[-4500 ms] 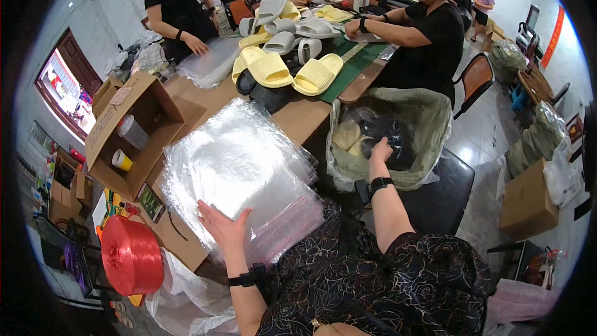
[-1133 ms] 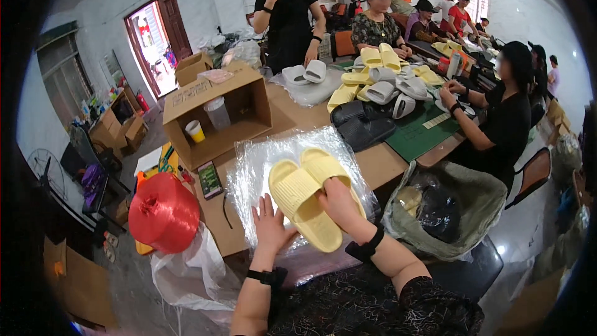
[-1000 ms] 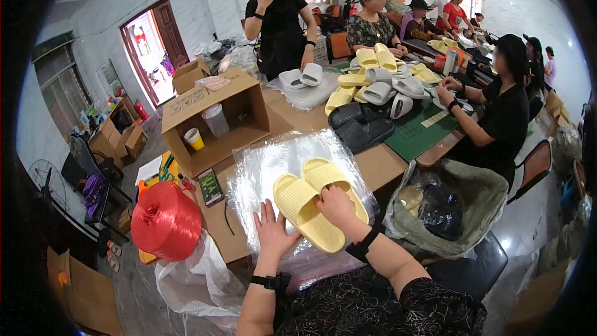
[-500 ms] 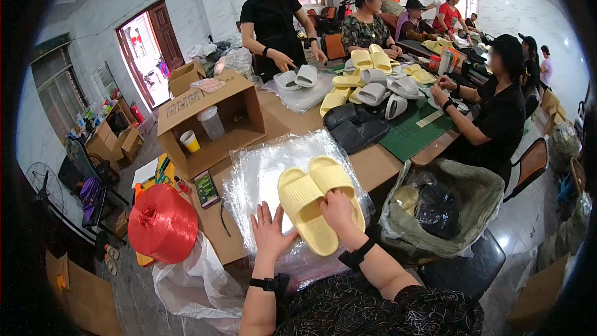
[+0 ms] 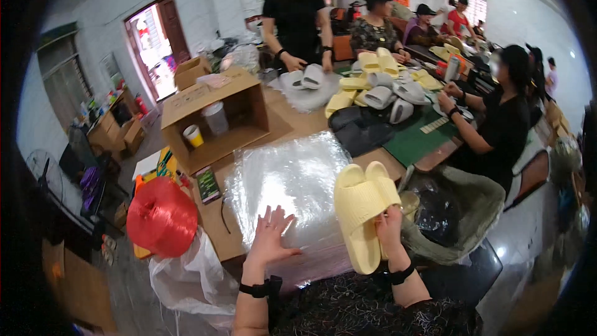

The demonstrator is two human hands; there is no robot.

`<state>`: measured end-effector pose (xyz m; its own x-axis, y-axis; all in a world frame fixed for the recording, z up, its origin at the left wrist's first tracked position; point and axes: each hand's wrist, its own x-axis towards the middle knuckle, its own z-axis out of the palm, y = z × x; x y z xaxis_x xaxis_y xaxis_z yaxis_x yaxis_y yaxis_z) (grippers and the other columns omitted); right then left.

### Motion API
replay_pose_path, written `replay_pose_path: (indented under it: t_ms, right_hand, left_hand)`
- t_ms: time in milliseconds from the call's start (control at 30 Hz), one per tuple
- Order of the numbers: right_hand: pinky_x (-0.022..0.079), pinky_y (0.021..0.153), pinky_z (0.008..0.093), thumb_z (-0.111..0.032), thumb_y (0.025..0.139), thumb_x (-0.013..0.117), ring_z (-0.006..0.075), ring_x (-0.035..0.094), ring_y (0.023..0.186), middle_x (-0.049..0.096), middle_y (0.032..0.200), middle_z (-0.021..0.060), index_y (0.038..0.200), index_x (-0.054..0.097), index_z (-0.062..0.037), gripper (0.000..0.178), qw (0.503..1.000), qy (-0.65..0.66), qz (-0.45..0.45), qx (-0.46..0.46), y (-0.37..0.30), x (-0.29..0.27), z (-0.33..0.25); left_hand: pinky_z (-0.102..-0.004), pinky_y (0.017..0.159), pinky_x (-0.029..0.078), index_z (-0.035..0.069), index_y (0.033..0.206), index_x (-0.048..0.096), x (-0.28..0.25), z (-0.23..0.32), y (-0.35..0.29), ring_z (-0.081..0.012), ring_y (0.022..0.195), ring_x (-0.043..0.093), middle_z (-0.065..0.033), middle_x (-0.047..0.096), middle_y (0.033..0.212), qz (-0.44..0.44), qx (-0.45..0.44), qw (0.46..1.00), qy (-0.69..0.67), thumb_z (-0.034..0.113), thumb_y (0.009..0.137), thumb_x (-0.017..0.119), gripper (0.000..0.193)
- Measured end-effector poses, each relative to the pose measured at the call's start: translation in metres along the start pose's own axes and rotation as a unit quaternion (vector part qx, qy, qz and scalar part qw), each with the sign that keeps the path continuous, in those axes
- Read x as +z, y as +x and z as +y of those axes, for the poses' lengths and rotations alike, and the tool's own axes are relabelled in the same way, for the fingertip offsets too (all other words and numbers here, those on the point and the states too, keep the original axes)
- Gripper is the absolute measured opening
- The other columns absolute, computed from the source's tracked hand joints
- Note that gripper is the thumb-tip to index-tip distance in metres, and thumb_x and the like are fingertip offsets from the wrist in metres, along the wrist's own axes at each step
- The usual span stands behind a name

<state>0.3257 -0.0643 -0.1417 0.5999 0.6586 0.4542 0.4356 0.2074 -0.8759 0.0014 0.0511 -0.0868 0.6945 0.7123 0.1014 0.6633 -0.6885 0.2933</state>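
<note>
A pair of pale yellow slippers [image 5: 360, 221] hangs at the right side of the plastic, soles together, tilted upright. My right hand [image 5: 390, 227] is closed around the inner side of the pair, its fingertips partly hidden by a strap. My left hand [image 5: 272, 236] lies with spread fingers on a stack of clear plastic bags [image 5: 292, 171], near its front left part. The bags shine with reflected light.
An open cardboard box [image 5: 214, 102] with cups stands behind the bags. A red twine roll [image 5: 163, 216] and a phone [image 5: 208, 185] lie left. More slippers [image 5: 373, 90] are heaped at the far right. A sack [image 5: 460, 211] stands right. Co-workers sit and stand around the table.
My right hand has moved the yellow slippers rightward off the middle of the bags. My left hand has stayed nearly in place with its fingers spread. The whole view has shifted slightly.
</note>
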Motion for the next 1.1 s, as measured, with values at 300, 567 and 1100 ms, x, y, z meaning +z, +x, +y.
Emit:
replay_pose_path:
  t_ms: [300,567,1100]
  right_hand:
    - [0.048,0.090,0.0304,-0.017,0.101,0.061,0.0173,0.061,0.107,0.059,0.123,0.0086,0.125,0.059,0.0064,0.033,0.975,0.205,-0.073,-0.040,-0.011,0.015,-0.031]
    - [0.046,0.094,0.0366,-0.014,0.101,0.059,0.0296,0.060,0.113,0.060,0.125,0.0176,0.127,0.060,0.0050,0.032,0.988,0.050,-0.087,-0.115,-0.002,0.007,-0.014]
    - [0.047,0.089,0.0391,-0.026,0.099,0.062,0.0323,0.062,0.102,0.066,0.110,0.0166,0.114,0.065,0.0036,0.034,0.992,-0.013,-0.042,-0.119,-0.005,0.009,-0.045]
  left_hand:
    - [-0.0586,0.120,0.017,0.028,0.152,0.039,0.038,-0.002,0.009,-0.0423,0.149,0.022,-0.0158,0.027,0.162,0.059,0.020,0.998,0.014,0.058,0.076,0.075,0.089]
    - [-0.0597,0.120,0.016,0.024,0.153,0.038,0.039,0.003,0.043,-0.0453,0.149,0.018,-0.0196,0.023,0.162,0.021,-0.089,0.995,0.035,0.062,0.096,0.048,0.069]
    - [-0.0636,0.113,0.027,0.014,0.137,0.056,0.027,0.003,0.040,-0.0457,0.139,0.036,-0.0269,0.042,0.146,0.113,-0.035,0.993,-0.031,0.041,0.082,0.073,0.064]
